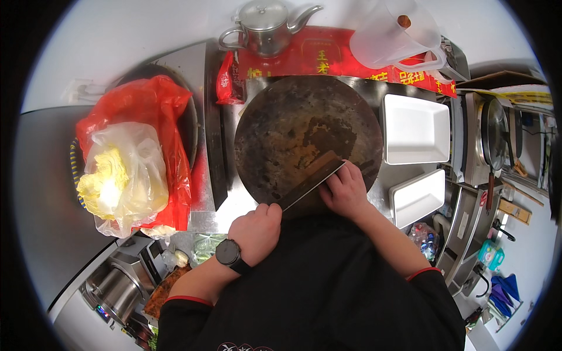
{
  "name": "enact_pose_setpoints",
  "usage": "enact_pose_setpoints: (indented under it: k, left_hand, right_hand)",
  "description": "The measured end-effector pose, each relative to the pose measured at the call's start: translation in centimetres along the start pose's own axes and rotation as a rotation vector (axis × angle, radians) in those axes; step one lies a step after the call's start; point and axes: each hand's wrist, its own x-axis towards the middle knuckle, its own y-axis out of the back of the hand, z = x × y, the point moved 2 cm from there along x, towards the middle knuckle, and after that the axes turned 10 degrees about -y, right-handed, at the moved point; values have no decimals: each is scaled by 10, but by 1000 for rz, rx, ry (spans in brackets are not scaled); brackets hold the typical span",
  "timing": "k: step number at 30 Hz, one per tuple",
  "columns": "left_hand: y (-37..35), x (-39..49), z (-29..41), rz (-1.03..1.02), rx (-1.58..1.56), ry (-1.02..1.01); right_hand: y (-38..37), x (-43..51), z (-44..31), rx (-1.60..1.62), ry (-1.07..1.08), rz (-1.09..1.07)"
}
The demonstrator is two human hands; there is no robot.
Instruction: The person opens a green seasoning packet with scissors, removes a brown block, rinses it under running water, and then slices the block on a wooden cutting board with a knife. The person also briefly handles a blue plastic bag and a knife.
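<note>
A round, dark-stained chopping block (281, 123) lies before me on a metal counter. Over its near edge I hold a cleaver (312, 183) between both hands, slanting from lower left to upper right with its spine towards me. My left hand (257, 230), with a black watch on the wrist, is closed at the lower left end of the cleaver; its handle is hidden, if it lies there. The fingers of my right hand (347, 191) are bent over the upper right end. Wet-looking dark patches mark the block's surface beyond the blade.
Right of the block are two white rectangular trays (416, 160) (397, 206). Napa cabbage (105, 175) in a clear bag lies on a red plastic bag (175, 131) at left. A metal teapot (268, 37) and a translucent plastic jug (386, 44) stand behind the block.
</note>
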Motion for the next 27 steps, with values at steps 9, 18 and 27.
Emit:
enact_pose_setpoints:
  k: [9, 18, 27]
  left_hand:
    - [0, 4, -1, -4, -12, 6]
    - [-20, 58, 1, 49, -87, -57]
    - [-43, 84, 0, 106, -82, -110]
  right_hand:
    - [2, 4, 2, 18, 2, -36]
    - [0, 1, 4, 31, -1, -51]
    - [-1, -4, 6, -2, 7, -72]
